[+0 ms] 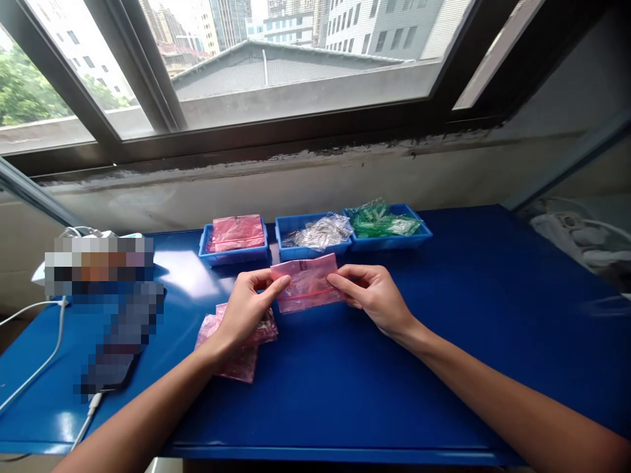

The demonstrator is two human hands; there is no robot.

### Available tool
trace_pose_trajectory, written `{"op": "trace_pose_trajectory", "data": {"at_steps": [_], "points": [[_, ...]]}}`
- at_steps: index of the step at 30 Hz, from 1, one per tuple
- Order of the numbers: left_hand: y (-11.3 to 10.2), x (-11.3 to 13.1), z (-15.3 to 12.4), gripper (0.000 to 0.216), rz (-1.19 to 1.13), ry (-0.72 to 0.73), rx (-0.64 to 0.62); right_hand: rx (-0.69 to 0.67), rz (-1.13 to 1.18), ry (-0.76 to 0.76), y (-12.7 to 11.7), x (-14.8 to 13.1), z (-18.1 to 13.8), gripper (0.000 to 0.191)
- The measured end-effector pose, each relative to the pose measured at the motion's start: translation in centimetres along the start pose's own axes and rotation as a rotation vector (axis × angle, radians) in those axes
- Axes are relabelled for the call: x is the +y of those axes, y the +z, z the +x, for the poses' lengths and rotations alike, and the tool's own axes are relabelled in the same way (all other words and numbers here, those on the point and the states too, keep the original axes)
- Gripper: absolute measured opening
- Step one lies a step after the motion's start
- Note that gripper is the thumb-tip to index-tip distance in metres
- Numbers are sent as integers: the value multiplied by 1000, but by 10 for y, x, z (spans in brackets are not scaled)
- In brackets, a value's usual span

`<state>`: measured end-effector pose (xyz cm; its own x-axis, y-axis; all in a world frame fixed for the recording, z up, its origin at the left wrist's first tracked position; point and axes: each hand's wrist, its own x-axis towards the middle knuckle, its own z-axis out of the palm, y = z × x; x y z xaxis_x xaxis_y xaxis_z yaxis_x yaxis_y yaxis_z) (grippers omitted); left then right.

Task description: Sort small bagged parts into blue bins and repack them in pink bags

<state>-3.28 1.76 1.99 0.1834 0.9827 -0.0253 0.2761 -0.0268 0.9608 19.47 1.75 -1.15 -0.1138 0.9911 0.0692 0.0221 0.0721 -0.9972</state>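
The left hand [245, 315] and right hand [372, 297] have their grips clamped on opposite edges of a pink zip bag [308, 284], translucent and crossed by a red seal line, held over the blue tabletop [444, 368]. A loose heap of pink bags [241, 366] lies under the left hand, while three blue trays [234, 258] beyond are filled with pink bags [236, 233], silver bags [320, 231] and green bags [379, 220].
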Motion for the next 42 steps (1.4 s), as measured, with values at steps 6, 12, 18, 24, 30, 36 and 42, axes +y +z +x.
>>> {"op": "trace_pose_trajectory", "data": {"at_steps": [6, 12, 18, 24, 30, 36, 42], "points": [[3, -4, -4, 45, -89, -83, 2, -47, -20, 41, -4, 2, 0, 39], [7, -9, -10, 40, -60, -20, 85, -30, 30, 36, -3, 0, -4, 34], [6, -14, -14, 14, 52, 312, 158, 84, 3, -176, 2, -1, -10, 20], [6, -18, -15, 15, 121, 483, 217, 113, -68, -340, 0, 0, -17, 19], [6, -18, -14, 14, 94, 561, 234, 96, -91, -427, -1, 2, -15, 21], [7, -11, -16, 24, 27, 307, 196, 64, -63, -253, -1, -2, -15, 13], [8, -8, -10, 40, -107, 38, 84, 41, -20, -77, 0, -4, -11, 36]]}}
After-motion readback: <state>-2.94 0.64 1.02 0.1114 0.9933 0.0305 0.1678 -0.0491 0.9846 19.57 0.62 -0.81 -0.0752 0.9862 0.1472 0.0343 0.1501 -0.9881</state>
